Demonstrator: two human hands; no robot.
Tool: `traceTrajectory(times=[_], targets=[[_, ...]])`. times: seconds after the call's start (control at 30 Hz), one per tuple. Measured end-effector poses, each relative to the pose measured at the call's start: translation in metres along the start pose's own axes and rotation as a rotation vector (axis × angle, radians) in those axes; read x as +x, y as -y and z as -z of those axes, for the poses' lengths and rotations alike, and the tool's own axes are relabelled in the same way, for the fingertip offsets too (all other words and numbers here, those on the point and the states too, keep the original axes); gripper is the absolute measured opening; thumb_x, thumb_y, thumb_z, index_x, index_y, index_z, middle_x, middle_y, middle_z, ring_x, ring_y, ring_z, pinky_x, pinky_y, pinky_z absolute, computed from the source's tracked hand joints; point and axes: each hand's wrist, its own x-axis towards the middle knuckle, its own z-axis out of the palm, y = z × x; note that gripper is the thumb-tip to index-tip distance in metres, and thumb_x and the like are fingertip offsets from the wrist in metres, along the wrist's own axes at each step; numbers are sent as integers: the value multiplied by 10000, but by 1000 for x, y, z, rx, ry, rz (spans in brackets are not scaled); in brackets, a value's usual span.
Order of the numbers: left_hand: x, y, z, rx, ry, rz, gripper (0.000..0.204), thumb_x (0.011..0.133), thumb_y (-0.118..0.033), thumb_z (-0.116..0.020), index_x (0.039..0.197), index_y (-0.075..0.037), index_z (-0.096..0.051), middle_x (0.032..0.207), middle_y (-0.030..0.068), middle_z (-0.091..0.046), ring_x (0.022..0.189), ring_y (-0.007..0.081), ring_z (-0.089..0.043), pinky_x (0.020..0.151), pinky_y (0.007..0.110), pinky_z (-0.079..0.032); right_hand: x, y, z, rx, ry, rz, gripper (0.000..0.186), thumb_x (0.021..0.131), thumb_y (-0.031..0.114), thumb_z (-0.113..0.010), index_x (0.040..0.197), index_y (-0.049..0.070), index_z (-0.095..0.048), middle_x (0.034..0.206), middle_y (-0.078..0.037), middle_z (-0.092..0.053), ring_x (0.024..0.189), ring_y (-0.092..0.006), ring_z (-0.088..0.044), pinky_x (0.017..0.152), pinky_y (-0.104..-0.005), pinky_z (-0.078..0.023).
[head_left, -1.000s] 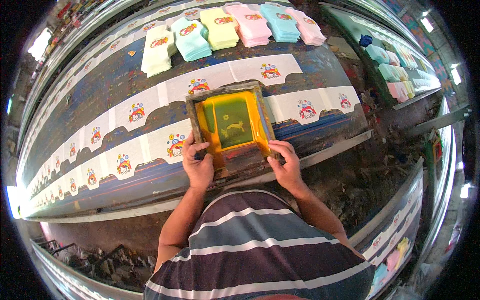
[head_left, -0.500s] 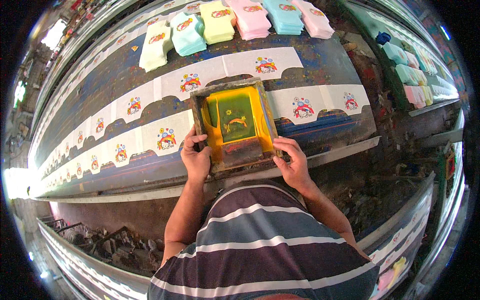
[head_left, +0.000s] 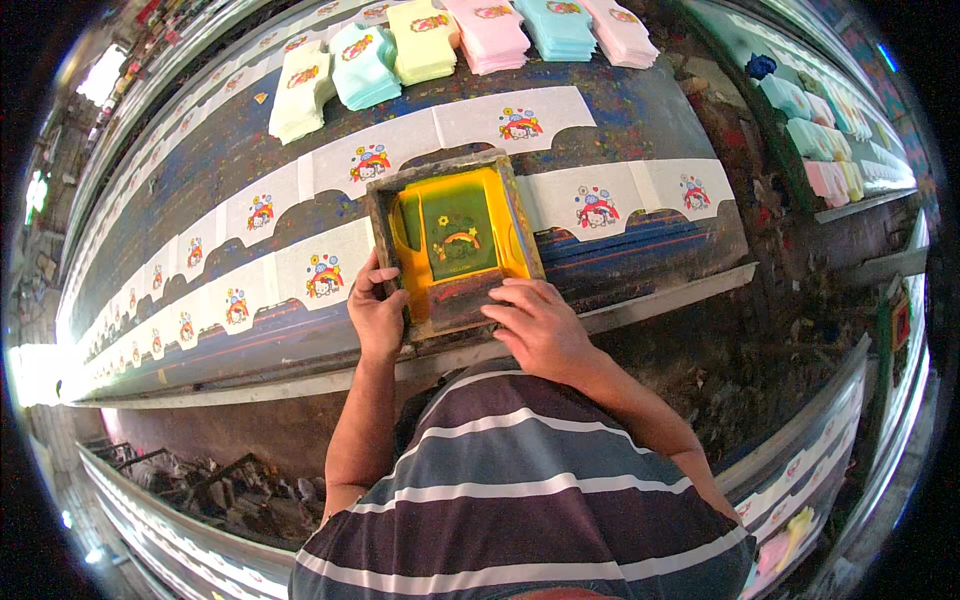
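Note:
A wooden screen-printing frame lies over the nearer row of printed white fabric pieces. Its mesh is green with a small rainbow-and-stars design, ringed by yellow ink. Along the near inside of the frame runs a stained, reddish-brown strip, whose kind I cannot make out. My left hand grips the frame's near left side, thumb and fingers closed on the wood. Over the near right corner is my right hand, palm down, its fingers apart and bent toward the reddish strip. Its thumb is mostly hidden.
Printed white fabric pieces run in rows along the long dark table. Stacks of yellow, blue and pink printed cloth stand at the far side. Another table with pastel stacks is at right. A pale rail edges the table near me.
My right hand has let go of the frame's right side and moved left over its near right corner. My left hand keeps its grip; the view has shifted slightly.

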Motion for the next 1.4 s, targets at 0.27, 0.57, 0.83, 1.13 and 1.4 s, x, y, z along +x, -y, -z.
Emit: traceTrajectory(times=[0.27,0.57,0.83,1.13,1.4], targets=[[-1,-3,-1,-29,-27,39,393,806,242,-679,1092,-20,-741,1791,235,-508,1599,304,-562,1270,410,-482,41,11,-24,-142,26,65,400,976,158,-669,1353,57,-755,1288,-125,-703,1253,-360,-674,1114,-510,-554],[-1,4,-4,60,-32,-21,352,812,222,-692,1041,-44,-724,1756,257,-544,1611,331,-557,1310,423,-431,66,2,-10,-142,199,-46,406,952,103,-673,1345,39,-756,1210,-152,-717,1179,-383,-689,1075,-512,-565],[-3,1,-6,204,-37,-54,331,826,187,-725,1058,-49,-739,1729,266,-564,1597,332,-569,1301,422,-435,52,12,-11,-117,133,-42,455,916,34,-680,1360,30,-777,1278,-147,-732,1245,-382,-697,1121,-511,-560],[2,5,-5,73,-47,-23,253,971,139,-729,1167,-19,-750,1668,268,-599,1597,340,-557,1294,427,-434,116,-52,-35,-219,46,-9,451,925,-1,-666,1358,24,-794,1269,-153,-756,1268,-391,-707,1125,-516,-566],[9,-7,-3,144,-16,38,438,908,179,-722,1303,-11,-722,1684,224,-614,1523,300,-617,1289,414,-459,180,-85,-25,-174,42,-65,514,892,-133,-604,1351,22,-774,1294,-198,-766,1270,-444,-698,1155,-536,-549]])
